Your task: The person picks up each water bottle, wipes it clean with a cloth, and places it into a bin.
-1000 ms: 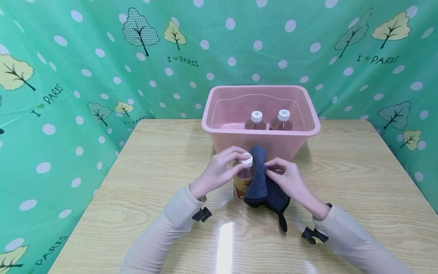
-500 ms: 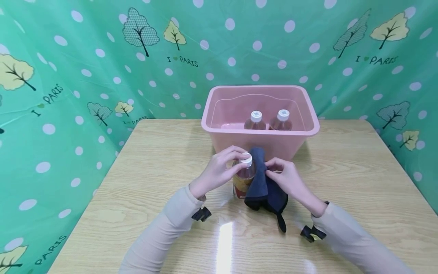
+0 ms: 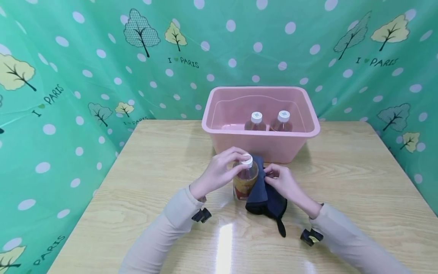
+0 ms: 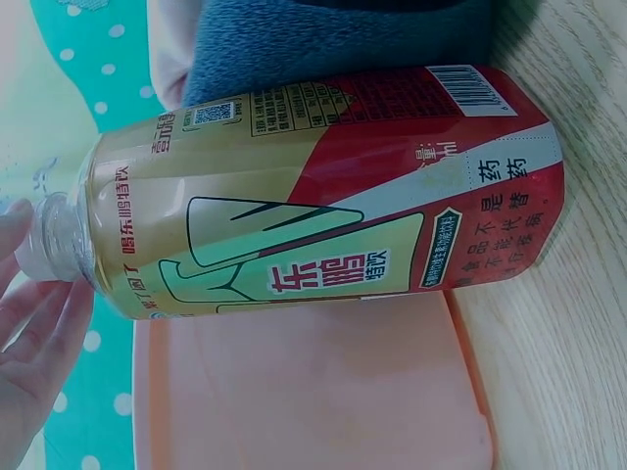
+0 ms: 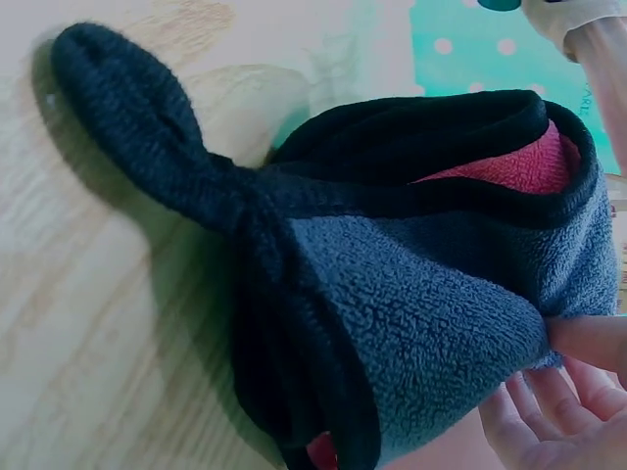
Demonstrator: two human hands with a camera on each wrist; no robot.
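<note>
A drink bottle point(image 3: 242, 187) with a white cap and a red-and-gold label stands on the table in front of the pink bin. My left hand point(image 3: 221, 168) grips it at the cap; in the left wrist view the fingers wrap the bottle's neck and the printed label point(image 4: 333, 225) faces the camera. Against the bottle's right side is a dark blue-grey terry cloth point(image 3: 257, 194). My right hand point(image 3: 282, 184) pinches a fold of it between thumb and fingers. In the right wrist view the cloth point(image 5: 421, 304) shows black edging, a hanging loop and a red inner side.
Just behind the hands stands the pink plastic bin point(image 3: 253, 146). Two white-capped bottles, one on the left point(image 3: 256, 121) and one on the right point(image 3: 281, 121), are inside it. A green patterned curtain point(image 3: 205, 45) surrounds the wooden table point(image 3: 143, 182).
My right hand has slid the cloth down along the bottle, slightly toward me, so its upper end sits lower and more of the bottle shows. The left hand keeps its place on the cap.
</note>
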